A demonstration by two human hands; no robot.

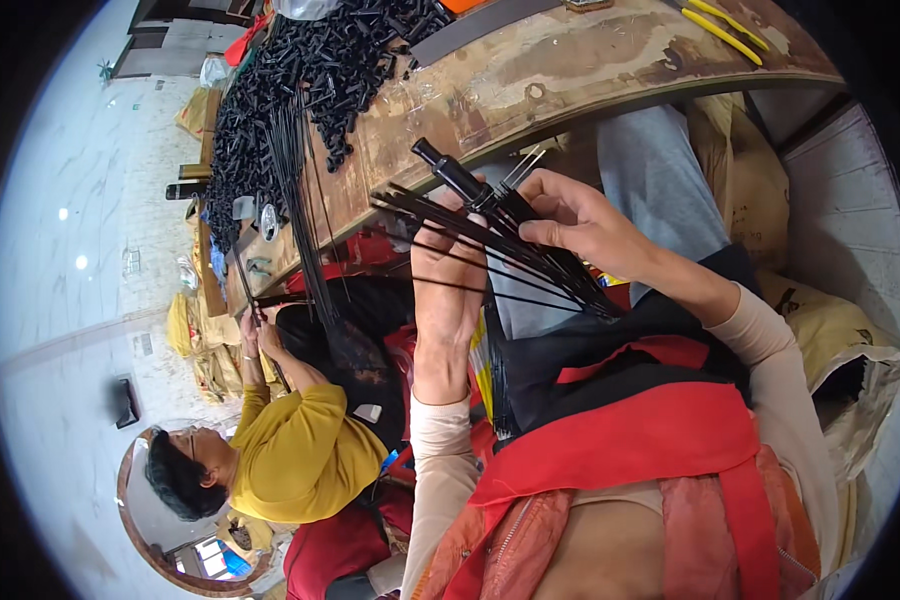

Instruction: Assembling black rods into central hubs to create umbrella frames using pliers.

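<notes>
Red cloth band point(610, 430) is worn across the person's lap, below a coral zipped jacket point(530, 545). Above it, a black cylindrical plastic part with a narrow neck point(455, 175) is held upright at a tilt, near the bench edge, by the curled fingers of the left hand point(445, 270); its fingertips are partly hidden. A fanned bundle of thin black rods point(540, 255) is crossed over the left palm and is pinched by the thumb and bent fingers of the right hand point(595, 225).

Printed marks are seen on a brown sack point(755, 205) at the right. Beside it, a pale yellow woven sack point(860, 320) is left gaping, its contents too dark to be told. On the worn wooden bench point(540, 75), small black plastic pieces point(320, 75) are heaped, and yellow-handled pliers point(725, 35) are laid. Further left, a co-worker in mustard point(295, 450) is seated.
</notes>
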